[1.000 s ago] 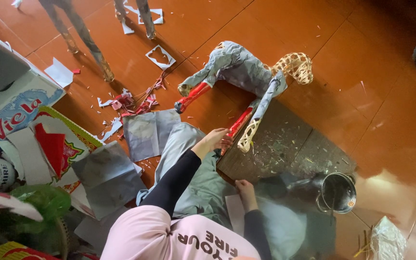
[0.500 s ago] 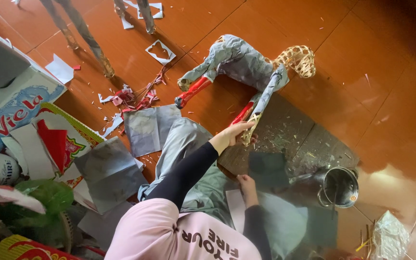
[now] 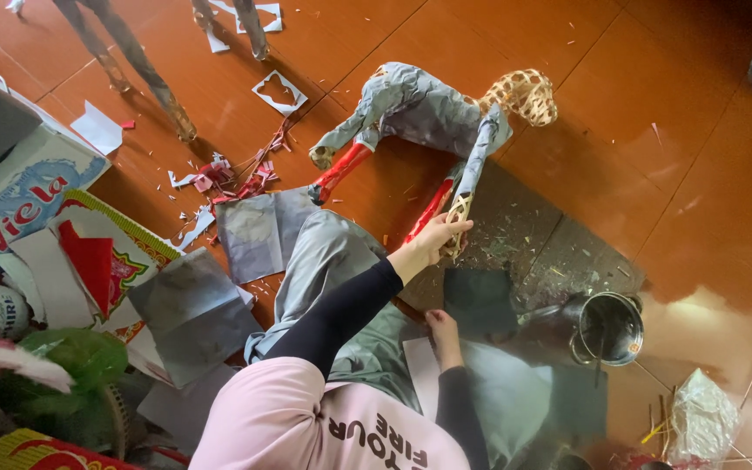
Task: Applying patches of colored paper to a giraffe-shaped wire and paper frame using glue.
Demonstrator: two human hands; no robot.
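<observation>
A woven bamboo animal figure (image 3: 428, 109), partly wrapped in grey paper with red paper on two legs, lies on the red-brown floor. My left hand (image 3: 433, 242) reaches out in a black sleeve and pinches the bare woven foot of its front leg (image 3: 460, 209). My right hand (image 3: 442, 332) rests on my lap with curled fingers on a pale paper sheet (image 3: 419, 370). My grey trousers (image 3: 328, 261) stretch toward the figure.
A dark mat (image 3: 533, 244) lies under the figure's legs, and a steel pot (image 3: 609, 326) stands on its right. Grey paper sheets (image 3: 258, 231), red scraps (image 3: 237, 178), cardboard boxes (image 3: 19, 204) and a plastic bag (image 3: 707, 418) surround me. Another figure's legs (image 3: 145, 74) stand at the top left.
My left hand has slid right along the front leg, from the red-wrapped part to the bare woven foot. My right hand stays on the sheet.
</observation>
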